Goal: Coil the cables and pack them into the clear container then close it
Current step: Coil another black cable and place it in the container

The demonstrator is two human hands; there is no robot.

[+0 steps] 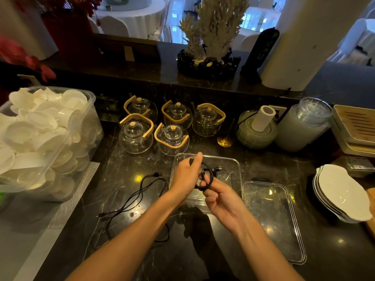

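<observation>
Leftmost, at lower centre-left of the frame: loose black cable [140, 196] sprawled in slack curves on the dark table [203, 250], one plug end up near frame centre, not yet coiled. Judged light, thin and limp, with some springiness; best taken near a plug end and wound in loops, the finished bundle pinched across all its turns so it cannot spring open.

Centre: left hand [185, 177] closed, thumb raised, pinching the upper part of a small coiled cable [207, 177]; right hand [220, 197] closed on the lower arc of the same coil, fingers curled through the loop. Both hands clamped on it, held just over the clear container [236, 165], which stands open on the table. Coil not yet set down; a plug end juts toward the right. Whether anything already lies inside the container cannot be told.

Right of centre: clear lid [272, 218] flat on the table, just beside the container, dark latch at its far edge. Judged rigid, smooth and slippery; best gripped by the rim.
</observation>
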